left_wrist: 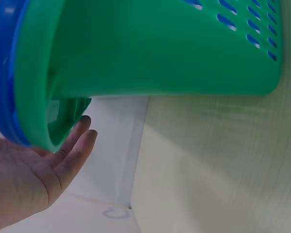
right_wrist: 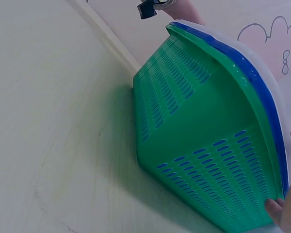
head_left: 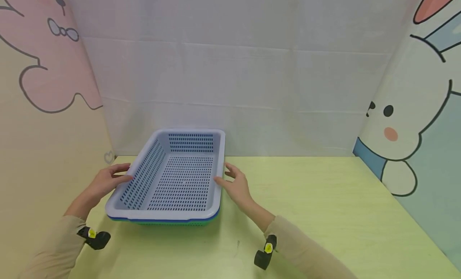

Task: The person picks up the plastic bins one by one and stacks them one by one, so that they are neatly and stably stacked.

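Three slotted plastic baskets are nested in one stack on the table. The pale grey basket [head_left: 163, 215] is on top, the blue basket [right_wrist: 254, 75] shows as a thin rim below it, and the green basket [right_wrist: 199, 116] is outermost. My left hand [head_left: 102, 183] is at the stack's left rim, thumb over the top edge. In the left wrist view, its fingers [left_wrist: 76, 154] stretch out almost straight beside the rims. My right hand [head_left: 237, 187] is at the right rim, thumb by the pale edge and loosely bent fingers outside. Both thumbs are hidden in the left wrist view.
The light yellow-green table [head_left: 324, 207] extends to the right of the stack. A white sheet [head_left: 252, 83] hangs behind it, and side panels carry a pink cartoon figure [head_left: 47, 79] and a white rabbit [head_left: 403, 123]. A black wrist device [head_left: 264, 253] sits on my right sleeve.
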`<action>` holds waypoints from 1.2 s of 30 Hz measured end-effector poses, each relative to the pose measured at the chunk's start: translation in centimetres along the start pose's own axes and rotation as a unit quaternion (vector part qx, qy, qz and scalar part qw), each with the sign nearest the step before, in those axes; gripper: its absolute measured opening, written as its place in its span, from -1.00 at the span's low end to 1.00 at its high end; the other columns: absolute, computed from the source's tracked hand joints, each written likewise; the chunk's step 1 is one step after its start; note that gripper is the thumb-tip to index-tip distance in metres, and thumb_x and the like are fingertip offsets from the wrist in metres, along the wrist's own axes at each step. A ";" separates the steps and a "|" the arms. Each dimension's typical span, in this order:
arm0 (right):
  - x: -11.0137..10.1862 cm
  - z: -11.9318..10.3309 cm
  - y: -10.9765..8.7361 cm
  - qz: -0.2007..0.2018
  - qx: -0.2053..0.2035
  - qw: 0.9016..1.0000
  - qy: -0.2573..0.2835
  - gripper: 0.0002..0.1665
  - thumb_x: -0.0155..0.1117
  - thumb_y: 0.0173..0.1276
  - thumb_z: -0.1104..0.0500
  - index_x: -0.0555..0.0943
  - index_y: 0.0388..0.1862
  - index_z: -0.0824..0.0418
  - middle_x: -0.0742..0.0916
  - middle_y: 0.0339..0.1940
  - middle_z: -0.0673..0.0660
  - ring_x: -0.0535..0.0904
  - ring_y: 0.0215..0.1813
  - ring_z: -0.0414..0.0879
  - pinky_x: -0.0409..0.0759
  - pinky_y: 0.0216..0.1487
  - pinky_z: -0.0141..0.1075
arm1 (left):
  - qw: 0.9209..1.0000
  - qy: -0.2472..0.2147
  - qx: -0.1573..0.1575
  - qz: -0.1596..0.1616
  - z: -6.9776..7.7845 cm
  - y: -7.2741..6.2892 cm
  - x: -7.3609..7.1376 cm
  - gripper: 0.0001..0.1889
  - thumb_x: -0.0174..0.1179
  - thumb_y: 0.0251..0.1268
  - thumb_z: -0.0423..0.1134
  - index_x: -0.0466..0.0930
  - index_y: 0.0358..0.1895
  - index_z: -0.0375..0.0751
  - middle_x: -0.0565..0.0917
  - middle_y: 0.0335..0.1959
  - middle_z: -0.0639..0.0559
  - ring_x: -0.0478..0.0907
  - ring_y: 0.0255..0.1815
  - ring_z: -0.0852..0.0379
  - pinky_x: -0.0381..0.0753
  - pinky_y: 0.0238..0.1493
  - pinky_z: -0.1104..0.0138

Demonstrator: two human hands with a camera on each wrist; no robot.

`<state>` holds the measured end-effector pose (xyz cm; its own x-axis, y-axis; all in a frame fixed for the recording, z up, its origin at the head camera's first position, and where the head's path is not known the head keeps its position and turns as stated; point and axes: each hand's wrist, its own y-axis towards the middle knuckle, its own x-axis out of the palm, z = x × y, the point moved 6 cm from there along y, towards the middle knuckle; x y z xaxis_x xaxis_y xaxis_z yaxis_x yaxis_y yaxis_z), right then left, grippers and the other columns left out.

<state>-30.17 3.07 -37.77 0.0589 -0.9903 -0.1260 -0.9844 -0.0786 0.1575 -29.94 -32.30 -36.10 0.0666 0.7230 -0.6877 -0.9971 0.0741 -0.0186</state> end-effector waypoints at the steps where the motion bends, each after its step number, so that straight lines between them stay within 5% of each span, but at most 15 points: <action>1: 0.0 0.0 0.0 -0.004 0.003 1.000 -0.004 -0.22 0.31 0.12 0.21 0.25 0.30 0.38 0.38 0.27 0.32 0.40 0.17 0.19 0.53 0.01 -0.16 | 1.000 -0.002 0.000 0.001 0.0 0.1 0.1 -0.29 0.04 0.29 -0.04 0.05 0.33 -0.47 0.42 0.09 -0.45 0.51 -0.01 -0.27 0.57 -0.11 0.08; 11: 0.6 0.4 0.1 -0.054 -0.008 0.999 -0.001 -0.23 0.28 0.14 0.23 0.24 0.33 0.31 0.49 0.16 0.32 0.42 0.14 0.15 0.54 -0.01 -0.17 | 0.998 -0.058 0.018 -0.013 0.0 0.8 0.8 -0.38 -0.01 0.34 -0.17 0.04 0.32 -0.49 0.47 -0.01 -0.48 0.64 -0.31 0.00 0.63 -0.36 0.27; 20: 0.7 0.5 0.2 -0.069 -0.018 0.997 0.003 -0.25 0.25 0.15 0.28 0.23 0.33 0.32 0.51 0.13 0.35 0.45 0.12 0.14 0.56 -0.04 -0.20 | 0.998 -0.061 0.015 -0.010 0.2 0.6 0.9 -0.38 0.00 0.34 -0.18 0.04 0.32 -0.49 0.48 -0.02 -0.47 0.64 -0.32 0.00 0.63 -0.36 0.28; 27: 0.7 -2.4 -1.5 -0.070 -0.016 0.997 -0.002 -0.28 0.18 0.17 0.35 0.19 0.32 0.42 0.49 0.12 0.42 0.43 0.13 0.22 0.55 -0.03 -0.17 | 0.997 -0.073 0.012 -0.020 -0.1 0.7 0.9 -0.37 0.01 0.33 -0.19 0.02 0.34 -0.47 0.48 -0.01 -0.45 0.64 -0.30 0.01 0.63 -0.35 0.28; 36: -0.1 -2.6 -1.9 -0.072 -0.025 0.997 -0.012 -0.29 0.17 0.18 0.34 0.20 0.31 0.43 0.48 0.14 0.43 0.41 0.15 0.24 0.54 -0.01 -0.11 | 0.994 -0.105 0.016 -0.022 0.3 0.7 1.4 -0.36 0.04 0.30 -0.23 0.02 0.33 -0.48 0.49 -0.02 -0.45 0.63 -0.31 0.07 0.63 -0.33 0.27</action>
<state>-27.88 3.00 -35.49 0.1946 -0.9652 -0.1747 -0.9565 -0.2262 0.1844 -30.52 -31.03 -36.79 0.1207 0.8455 -0.5202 -0.9914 0.1293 -0.0198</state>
